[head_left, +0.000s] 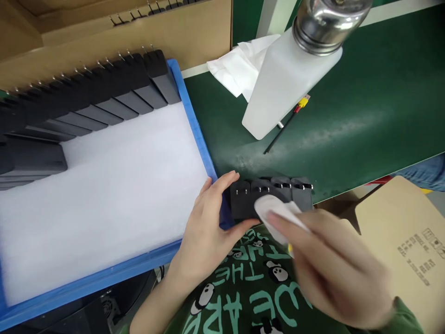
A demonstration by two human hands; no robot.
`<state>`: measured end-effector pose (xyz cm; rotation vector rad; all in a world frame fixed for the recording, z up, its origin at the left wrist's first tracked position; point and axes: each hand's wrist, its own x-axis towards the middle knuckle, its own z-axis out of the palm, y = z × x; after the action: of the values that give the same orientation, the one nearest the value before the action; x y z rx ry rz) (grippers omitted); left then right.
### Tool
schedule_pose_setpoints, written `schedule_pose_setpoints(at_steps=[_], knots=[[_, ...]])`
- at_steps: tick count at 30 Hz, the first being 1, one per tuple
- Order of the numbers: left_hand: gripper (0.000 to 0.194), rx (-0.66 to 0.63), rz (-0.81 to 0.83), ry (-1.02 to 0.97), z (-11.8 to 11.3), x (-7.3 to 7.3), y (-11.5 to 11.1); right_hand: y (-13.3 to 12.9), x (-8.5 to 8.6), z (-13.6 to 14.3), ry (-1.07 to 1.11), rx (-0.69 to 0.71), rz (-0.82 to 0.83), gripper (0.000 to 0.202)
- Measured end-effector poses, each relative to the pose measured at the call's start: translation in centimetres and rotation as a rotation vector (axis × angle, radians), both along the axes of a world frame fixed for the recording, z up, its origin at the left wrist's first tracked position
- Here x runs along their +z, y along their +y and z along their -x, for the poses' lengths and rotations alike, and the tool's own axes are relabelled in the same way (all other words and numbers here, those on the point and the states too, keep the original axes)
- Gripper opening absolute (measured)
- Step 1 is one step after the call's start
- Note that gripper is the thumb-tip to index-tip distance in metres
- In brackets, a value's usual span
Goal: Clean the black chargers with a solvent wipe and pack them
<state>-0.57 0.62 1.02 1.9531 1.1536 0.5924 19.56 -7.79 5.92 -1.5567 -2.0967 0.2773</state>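
Observation:
Several black plug adapters with metal prongs stand in a row at the green table's front edge. My left hand holds the left end of the row, its thumb in front and its fingers behind. Between the fingers of my right hand, blurred by motion, is a white cloth, over the front of the adapters. More black adapters line the back and left of a blue tray with a white foam liner.
A white bottle with a metal lid stands on the green table, by white wipes and a short black cable. An open cardboard box is behind the tray; cardboard lies at right.

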Motion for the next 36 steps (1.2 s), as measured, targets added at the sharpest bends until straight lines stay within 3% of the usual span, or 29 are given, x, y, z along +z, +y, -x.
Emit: schedule_pose_setpoints(at_steps=[3, 6, 14, 20, 25, 31, 36], knots=[[0.075, -0.024, -0.01, 0.018, 0.1, -0.1, 0.0, 0.3, -2.2, 3.8, -0.135, -0.057, 0.001, 0.038], [0.071, -0.018, -0.029, 0.017, 0.1, -0.2, 0.1, 0.8, -2.9, 5.7, -0.283, -0.165, 0.015, 0.042], [0.064, -0.01, -0.011, -0.011, 0.1, -0.4, 0.1, 1.6, -2.3, 7.1, -0.372, -0.269, 0.023, 0.041], [0.069, -0.016, 0.002, 0.009, 0.1, -0.3, 0.2, 2.6, -3.1, 6.7, -0.405, -0.325, -0.005, 0.04], [0.069, -0.003, -0.015, 0.046, 0.0, -0.2, 0.2, 2.8, -3.1, 6.3, -0.447, -0.295, -0.048, 0.038], [0.072, -0.012, 0.026, 0.049, 0.1, 0.0, 0.1, 1.4, -1.9, 6.1, -0.372, -0.188, -0.064, 0.031], [0.072, 0.002, 0.063, 0.076, 0.0, 0.2, 0.0, -0.2, -0.5, 4.8, -0.052, -0.086, 0.17, 0.028]])
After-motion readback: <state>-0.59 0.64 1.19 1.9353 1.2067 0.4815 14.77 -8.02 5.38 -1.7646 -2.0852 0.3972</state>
